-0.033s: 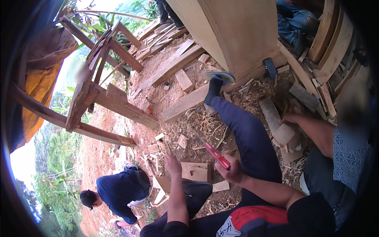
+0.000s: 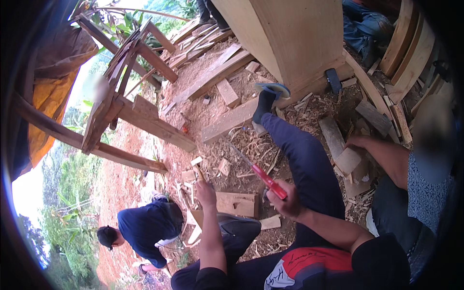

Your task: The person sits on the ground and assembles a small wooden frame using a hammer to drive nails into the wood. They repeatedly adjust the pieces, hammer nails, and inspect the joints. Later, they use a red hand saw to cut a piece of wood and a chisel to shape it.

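My right hand (image 2: 288, 199) is closed round the red handle (image 2: 268, 181) of a tool with a long thin metal shaft, which points up and to the left; whether it is a screwdriver or a file I cannot make out. My left hand (image 2: 206, 193) is closed on a short, narrow, pale brown piece (image 2: 199, 171) that sticks up from the fingers. Its kind is unclear. Between and below the two hands lies a wooden block (image 2: 237, 204) with a dark hole in its face.
Wood shavings and offcuts (image 2: 224, 167) litter the ground. Thick planks (image 2: 227, 121) and a large wooden panel (image 2: 304, 43) stand ahead. At right a co-worker's hand (image 2: 356, 142) touches a wood block (image 2: 348, 161); another person in dark blue (image 2: 150, 224) bends at left. A timber frame (image 2: 154, 130) stands at far left.
My left hand has shifted slightly up and left, and the piece in it shows more clearly. The red-handled tool has swung a little, with more of its shaft visible.
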Motion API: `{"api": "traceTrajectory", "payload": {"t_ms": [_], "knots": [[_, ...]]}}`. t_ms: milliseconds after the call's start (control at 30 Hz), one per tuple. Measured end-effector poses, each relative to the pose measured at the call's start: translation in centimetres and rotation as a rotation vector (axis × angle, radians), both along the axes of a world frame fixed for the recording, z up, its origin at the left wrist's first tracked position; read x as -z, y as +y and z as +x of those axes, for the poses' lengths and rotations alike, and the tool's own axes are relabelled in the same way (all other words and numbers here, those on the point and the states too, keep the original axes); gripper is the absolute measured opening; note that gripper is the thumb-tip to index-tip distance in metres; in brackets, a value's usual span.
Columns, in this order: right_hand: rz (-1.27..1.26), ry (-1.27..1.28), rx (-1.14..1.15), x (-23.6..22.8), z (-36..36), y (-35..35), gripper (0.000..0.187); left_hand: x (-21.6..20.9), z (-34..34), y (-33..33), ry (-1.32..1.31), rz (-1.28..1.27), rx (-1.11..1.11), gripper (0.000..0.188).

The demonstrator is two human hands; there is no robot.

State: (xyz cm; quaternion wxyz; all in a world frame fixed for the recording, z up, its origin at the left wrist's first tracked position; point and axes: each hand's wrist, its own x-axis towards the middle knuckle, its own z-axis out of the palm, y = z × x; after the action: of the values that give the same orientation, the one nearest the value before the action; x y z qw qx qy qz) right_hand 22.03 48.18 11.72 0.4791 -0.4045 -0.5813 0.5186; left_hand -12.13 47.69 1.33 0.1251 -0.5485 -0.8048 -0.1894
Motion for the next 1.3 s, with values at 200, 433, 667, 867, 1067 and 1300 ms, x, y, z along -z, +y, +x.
{"api": "traceTrajectory", "payload": {"t_ms": [200, 433, 667, 867, 1067, 1300], "knots": [[0.021, 0.214, 0.079, -8.5, 6.7, -2.6, 0.009, -20.6, -9.4, -4.5, 0.217, 0.308, -0.012, 0.015], [0.574, -0.037, 0.273, -13.9, 14.7, -3.2, 0.011, -30.9, -10.1, -20.5, 0.075, 0.243, -0.423, 0.016], [0.570, -0.505, 0.300, -20.1, 11.3, 3.6, 0.021, -24.0, 1.9, -29.2, -0.365, 0.027, -0.274, 0.011], [0.530, -0.951, -0.267, -18.7, -1.8, 8.2, 0.016, -20.6, -4.1, -25.5, -0.854, -0.007, -0.452, 0.021], [0.597, -1.395, -1.086, -9.8, -9.0, 17.5, 0.016, -12.4, -10.5, -12.5, -0.700, -0.574, -0.358, 0.023], [0.356, -1.335, -1.033, -7.5, -14.6, 24.0, 0.018, -8.1, -20.1, -9.4, -1.132, -0.794, -0.581, 0.034]]}}
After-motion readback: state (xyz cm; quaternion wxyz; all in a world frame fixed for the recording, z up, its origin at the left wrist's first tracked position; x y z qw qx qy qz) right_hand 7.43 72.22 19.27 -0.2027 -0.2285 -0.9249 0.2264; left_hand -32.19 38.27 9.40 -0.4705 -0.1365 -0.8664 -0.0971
